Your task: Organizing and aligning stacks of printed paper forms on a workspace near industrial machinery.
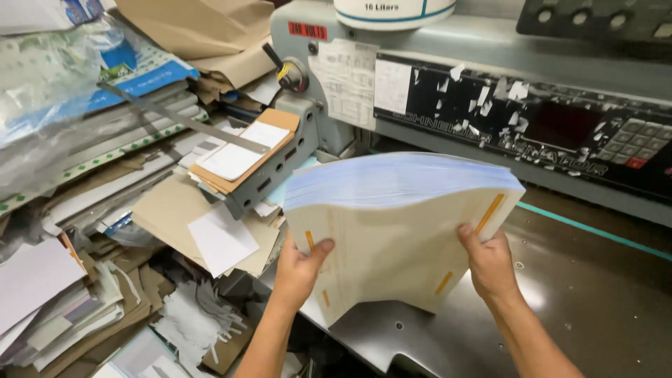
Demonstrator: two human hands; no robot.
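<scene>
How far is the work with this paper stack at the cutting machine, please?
Done: offcut strips lie in the scrap pile beside the machine. In hand: left hand and right hand grip the thick paper stack, bent and raised above the metal machine table. Left: the stack is not yet laid flat on that table.

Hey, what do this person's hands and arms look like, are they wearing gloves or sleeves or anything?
Both arms are bare as far as the view shows: no sleeves reach the forearms or wrists. The left hand and the right hand wear no gloves. No watch, bracelet or ring can be seen on either, though the fingers are mostly hidden. Fingernails on the thumbs look short and plain.
</scene>
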